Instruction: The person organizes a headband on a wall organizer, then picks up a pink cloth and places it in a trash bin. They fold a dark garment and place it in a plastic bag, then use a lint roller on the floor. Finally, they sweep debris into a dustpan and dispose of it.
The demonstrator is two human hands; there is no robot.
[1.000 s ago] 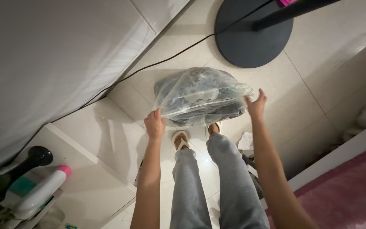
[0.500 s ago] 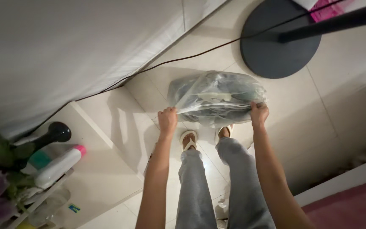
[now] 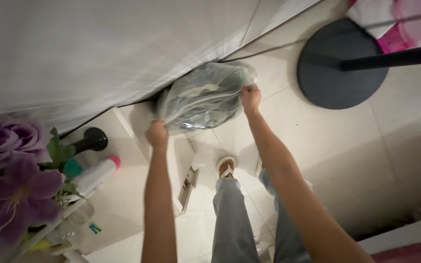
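We see a clear plastic bag [image 3: 203, 97] filled with dark blue and grey cloth, its film showing pale glints. The floor [image 3: 327, 146] is cream tile with thin grey joints. We note a matt black round stand base [image 3: 339, 68], purple flowers [image 3: 10, 165] with green leaves, a white bottle [image 3: 96, 174] capped in pink, and light grey trousers [image 3: 232, 219].
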